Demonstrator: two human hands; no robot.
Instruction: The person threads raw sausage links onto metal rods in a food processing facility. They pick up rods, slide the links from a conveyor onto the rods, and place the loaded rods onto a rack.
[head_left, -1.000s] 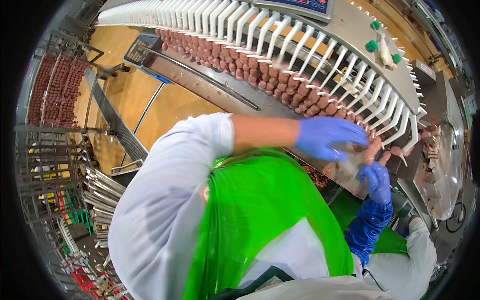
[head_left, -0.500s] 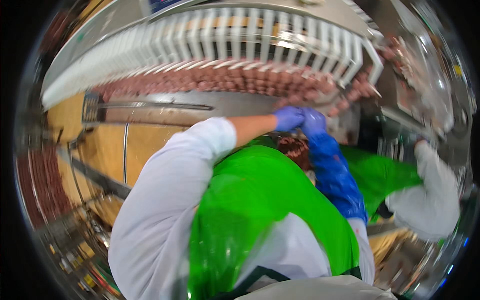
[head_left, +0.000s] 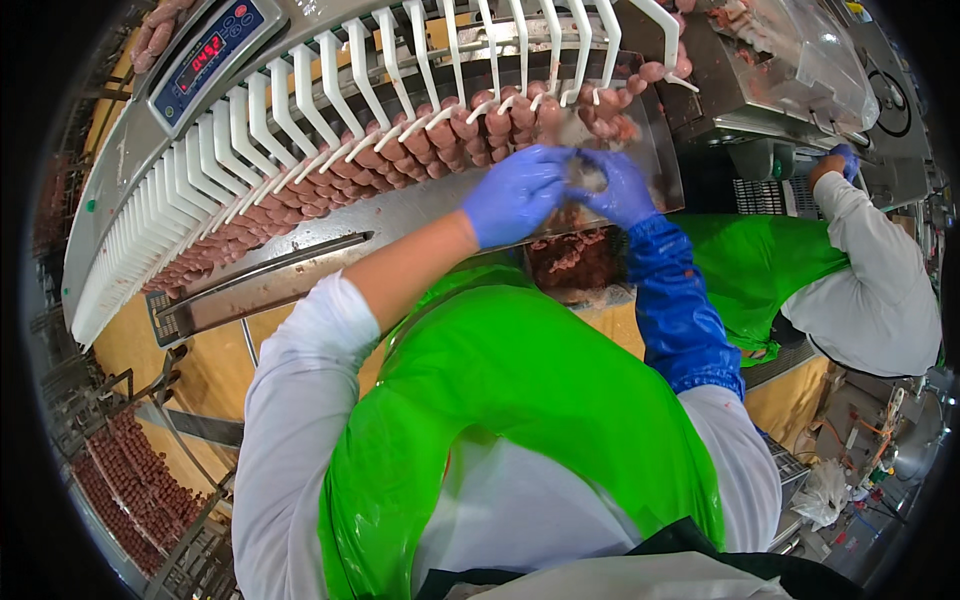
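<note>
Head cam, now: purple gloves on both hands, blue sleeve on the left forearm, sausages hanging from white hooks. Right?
Wrong arm: the head view shows the blue sleeve on the right forearm; the left forearm is bare near the wrist. Rest is right: purple gloves on left hand and right hand, sausages hanging from white hooks.

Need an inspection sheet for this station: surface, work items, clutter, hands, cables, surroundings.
Surface: steel tray under the hanging row, partly bare.
Work items: linked sausages hang from white hooks.
Clutter: reddish meat scraps below the tray's near edge.
Hands: left hand and right hand, both gloved, close together near the sausages; anything held is unclear.
Cables: dark loop at upper right, cable or hose unclear.
Surroundings: scale with lit display at upper left; co-worker in green apron at right; more sausages at lower left.
</note>
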